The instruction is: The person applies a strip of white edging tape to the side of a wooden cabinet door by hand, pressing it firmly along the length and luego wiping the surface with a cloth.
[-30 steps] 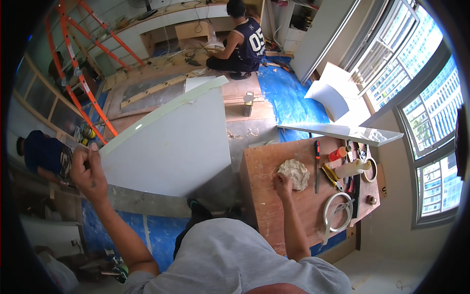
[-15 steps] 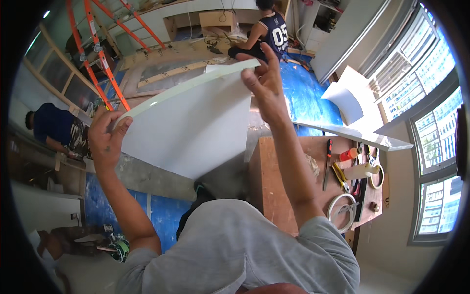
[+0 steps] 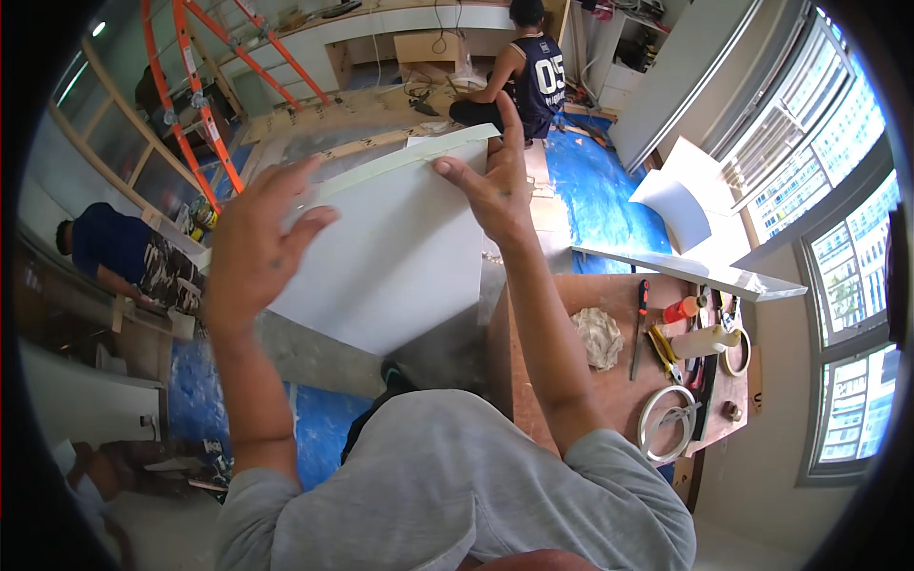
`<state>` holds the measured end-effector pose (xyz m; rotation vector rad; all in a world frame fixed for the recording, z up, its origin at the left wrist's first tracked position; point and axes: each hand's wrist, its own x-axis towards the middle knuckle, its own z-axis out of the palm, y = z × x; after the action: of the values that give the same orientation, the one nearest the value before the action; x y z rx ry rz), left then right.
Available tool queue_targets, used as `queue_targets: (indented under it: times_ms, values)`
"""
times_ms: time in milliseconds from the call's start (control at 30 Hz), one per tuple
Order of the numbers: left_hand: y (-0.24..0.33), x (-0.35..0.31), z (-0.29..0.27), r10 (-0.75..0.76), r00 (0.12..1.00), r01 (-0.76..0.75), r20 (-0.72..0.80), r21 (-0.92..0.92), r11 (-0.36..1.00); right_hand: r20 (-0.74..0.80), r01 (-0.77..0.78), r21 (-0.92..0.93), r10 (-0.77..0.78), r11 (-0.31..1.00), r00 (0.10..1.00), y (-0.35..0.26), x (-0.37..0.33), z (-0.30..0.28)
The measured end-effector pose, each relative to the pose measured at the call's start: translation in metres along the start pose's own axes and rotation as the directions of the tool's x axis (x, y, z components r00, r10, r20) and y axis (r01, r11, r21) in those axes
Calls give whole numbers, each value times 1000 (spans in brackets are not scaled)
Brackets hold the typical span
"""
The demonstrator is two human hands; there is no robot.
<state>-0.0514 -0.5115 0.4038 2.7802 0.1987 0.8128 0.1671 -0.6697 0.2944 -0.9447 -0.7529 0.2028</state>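
A white panel (image 3: 400, 252) stands on edge in front of me, with a pale edge strip (image 3: 414, 157) along its top. My right hand (image 3: 497, 190) grips the top right corner, the thumb on the near face and the other fingers partly hidden behind. Over the left end of the panel is my left hand (image 3: 262, 238), its thumb and fingers spread and slightly blurred, holding nothing that I can see. It hides the panel's top left corner.
On my right, a wooden worktop (image 3: 543, 333) carries a crumpled cloth (image 3: 600, 338), a cutter (image 3: 640, 328), pliers (image 3: 664, 347), bottles and a strip roll (image 3: 649, 428). An orange ladder (image 3: 205, 124) stands far left. One co-worker (image 3: 533, 76) sits ahead; another (image 3: 119, 247) bends at left.
My left hand has come off the panel's top left corner and moved right and nearer, its fingers spreading. My right hand has shifted slightly left and down, still on the panel.
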Motion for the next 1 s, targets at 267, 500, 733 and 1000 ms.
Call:
queue_targets:
  times_ms: [267,500,733,1000]
  values:
    - [45,51,77,110,989,-109,-100,20,994,12,194,-247,-197,949,980,11,1,-8]
    - [55,55,91,-41,990,49,-134,56,997,-69,28,-144,-38,989,997,-5,-7,-5]
    - [60,59,88,-19,1000,18,3,233,972,-80,-29,-82,23,996,997,-4,-4,-8]
    - [49,55,74,36,997,-37,69,11,999,-125,-109,-66,100,992,987,-9,-2,2]
